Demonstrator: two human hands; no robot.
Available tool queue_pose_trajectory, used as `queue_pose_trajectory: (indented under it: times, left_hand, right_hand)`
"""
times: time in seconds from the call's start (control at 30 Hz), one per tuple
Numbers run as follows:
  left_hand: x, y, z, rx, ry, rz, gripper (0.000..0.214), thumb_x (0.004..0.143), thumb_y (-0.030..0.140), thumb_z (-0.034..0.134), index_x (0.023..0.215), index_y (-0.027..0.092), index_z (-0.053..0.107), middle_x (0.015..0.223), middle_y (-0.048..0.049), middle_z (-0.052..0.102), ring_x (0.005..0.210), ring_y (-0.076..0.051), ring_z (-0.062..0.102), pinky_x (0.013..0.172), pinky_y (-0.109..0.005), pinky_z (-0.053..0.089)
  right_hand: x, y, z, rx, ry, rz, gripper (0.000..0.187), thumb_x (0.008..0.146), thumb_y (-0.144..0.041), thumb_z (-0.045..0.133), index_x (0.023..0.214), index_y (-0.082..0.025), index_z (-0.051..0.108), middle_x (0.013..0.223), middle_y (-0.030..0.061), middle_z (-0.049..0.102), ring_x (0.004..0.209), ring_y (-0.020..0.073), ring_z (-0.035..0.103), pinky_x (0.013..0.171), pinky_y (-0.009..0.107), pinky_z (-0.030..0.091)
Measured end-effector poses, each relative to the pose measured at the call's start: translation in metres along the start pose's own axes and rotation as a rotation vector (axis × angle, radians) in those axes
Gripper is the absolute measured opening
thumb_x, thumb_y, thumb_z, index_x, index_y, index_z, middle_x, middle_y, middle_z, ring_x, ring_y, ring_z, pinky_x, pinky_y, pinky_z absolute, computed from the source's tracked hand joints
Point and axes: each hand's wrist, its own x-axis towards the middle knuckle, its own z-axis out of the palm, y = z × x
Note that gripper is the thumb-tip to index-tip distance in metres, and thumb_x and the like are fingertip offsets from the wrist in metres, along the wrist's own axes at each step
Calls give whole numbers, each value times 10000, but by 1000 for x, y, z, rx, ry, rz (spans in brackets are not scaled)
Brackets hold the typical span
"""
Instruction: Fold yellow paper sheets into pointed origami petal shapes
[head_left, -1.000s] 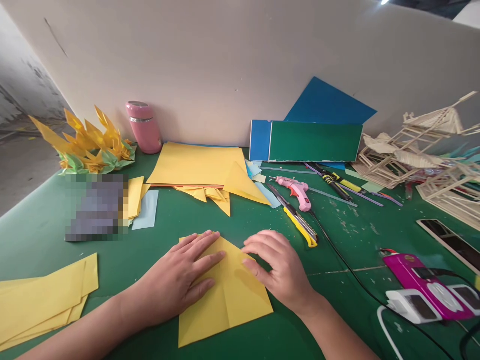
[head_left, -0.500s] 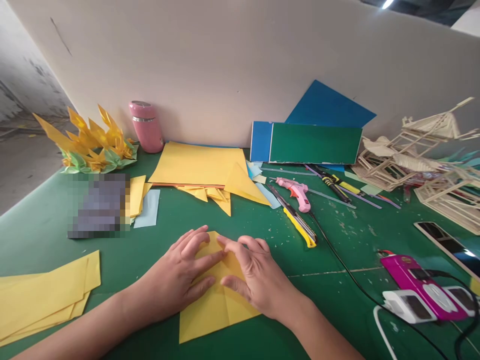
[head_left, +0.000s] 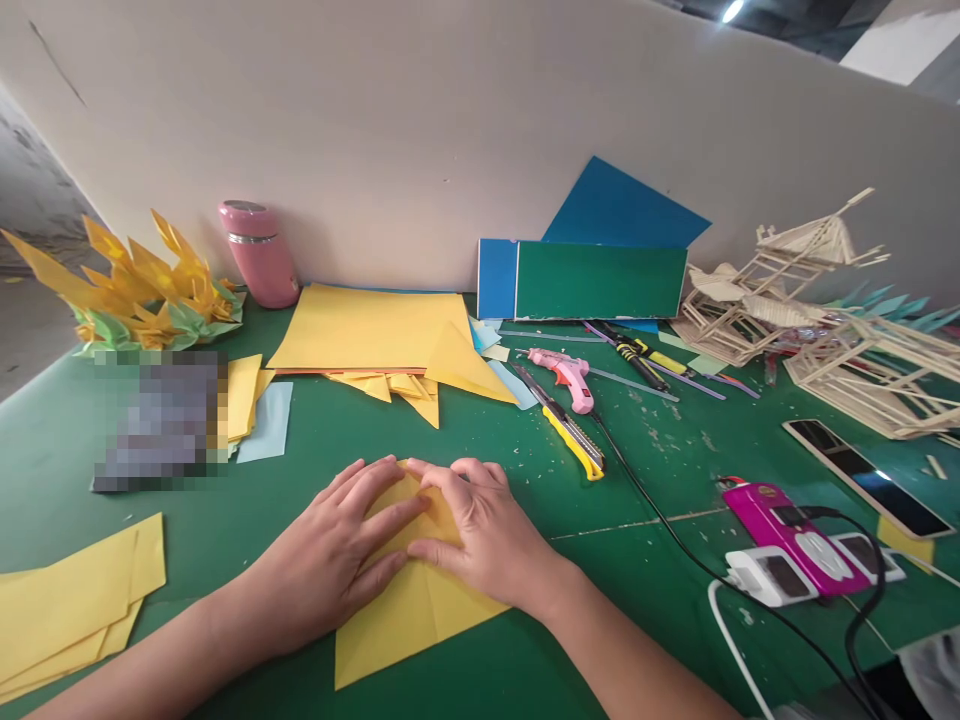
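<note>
A folded yellow paper sheet [head_left: 409, 625] lies on the green table [head_left: 525, 480] right in front of me. My left hand [head_left: 330, 560] lies flat on its left half, fingers stretched out and pointing up and right. My right hand [head_left: 480, 535] presses flat on the upper right part of the paper, fingers pointing left and meeting the left fingertips near the top point. Both hands cover the upper part of the sheet. Neither hand holds anything.
A stack of yellow sheets [head_left: 375, 330] and folded triangles lies behind. Yellow paper [head_left: 75, 605] sits at the left edge. A yellow utility knife [head_left: 574, 437], pink glue gun [head_left: 562, 372], pink bottle [head_left: 255, 255], power strip [head_left: 795, 560], phone [head_left: 862, 475] and stick models [head_left: 787, 290] stand right and back.
My right hand has slid left across the paper, folding its right side over toward the middle. My left hand stayed flat on the paper. The camera view shifted slightly right.
</note>
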Motion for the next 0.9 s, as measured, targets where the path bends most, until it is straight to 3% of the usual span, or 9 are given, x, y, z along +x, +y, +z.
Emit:
queue_pose_trajectory:
  times: [0.17, 0.23, 0.33, 0.5, 0.67, 0.9]
  left_hand:
    - [-3, 0, -1, -35, 50, -15, 169, 935, 303, 444, 1028, 177, 509, 1327, -148, 534, 1287, -255, 474, 1120, -499, 329]
    - [-3, 1, -3, -47, 25, -14, 181, 918, 258, 443, 1067, 184, 517, 1324, -126, 543, 1280, -253, 479, 1116, -496, 330]
    - [-2, 3, -8, -57, -55, -2, 400, 874, 194, 446, 1269, 240, 485, 1362, -68, 532, 1280, -257, 472, 1094, -475, 353]
    - [-3, 4, -12, -61, -159, -13, 695, 787, 163, 459, 1461, 254, 318, 1501, -22, 400, 1305, -302, 432, 1081, -486, 339]
    - [-3, 6, -14, -83, -204, -45, 717, 774, 179, 455, 1470, 261, 306, 1517, -15, 367, 1322, -309, 413, 1080, -511, 328]
    - [-1, 5, -13, -101, -230, -41, 706, 774, 181, 461, 1464, 214, 321, 1524, -53, 349, 1395, -297, 320, 1135, -528, 255]
  right_hand:
    - [-1, 7, -4, 98, 82, 34, 484, 763, -370, 762, 1168, -252, 525, 1107, 57, 655, 977, 238, 568, 829, 381, 464]
    - [-3, 9, -4, 118, 174, 33, 304, 812, -275, 705, 1074, -238, 557, 994, 43, 670, 888, 216, 587, 767, 342, 482]
    - [-3, 12, -2, 144, 332, 31, 89, 881, -174, 555, 953, -217, 585, 824, 24, 662, 734, 178, 590, 657, 284, 481]
    - [-3, 19, -1, 149, 404, 90, 159, 882, -131, 511, 913, -203, 650, 751, 18, 663, 631, 156, 595, 563, 251, 472]
    - [-4, 23, 0, 111, 417, 29, 229, 879, -79, 513, 921, -204, 700, 829, 34, 702, 756, 173, 643, 656, 265, 507]
    - [-7, 24, -2, -8, 383, -144, 271, 907, -53, 483, 938, -173, 724, 820, 52, 687, 746, 176, 617, 648, 278, 511]
